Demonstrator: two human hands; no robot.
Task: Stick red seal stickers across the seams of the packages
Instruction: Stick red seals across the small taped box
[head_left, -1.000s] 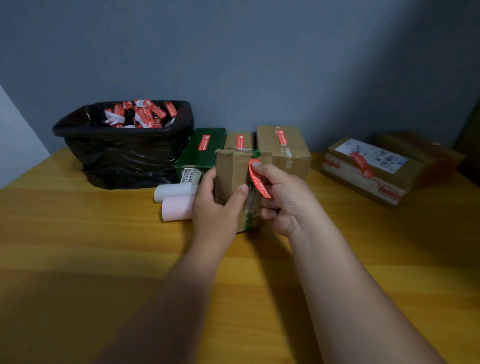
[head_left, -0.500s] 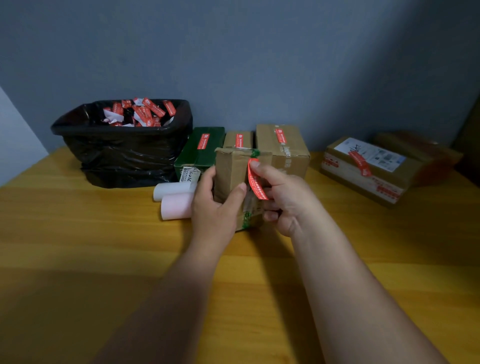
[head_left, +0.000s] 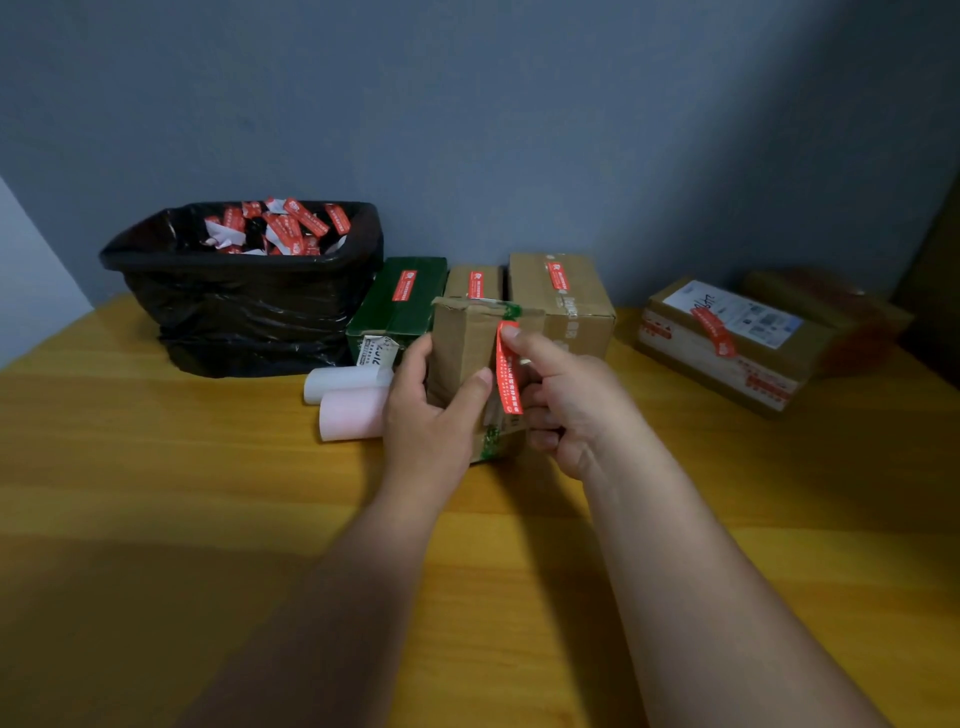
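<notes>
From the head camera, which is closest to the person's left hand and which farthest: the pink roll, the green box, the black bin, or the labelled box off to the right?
From the left hand:
1. Pink roll, right beside it on its left.
2. Green box, just behind.
3. Black bin, farther back on the left.
4. Labelled box, far across on the right.

Sticker (head_left: 508, 371) print too small
</notes>
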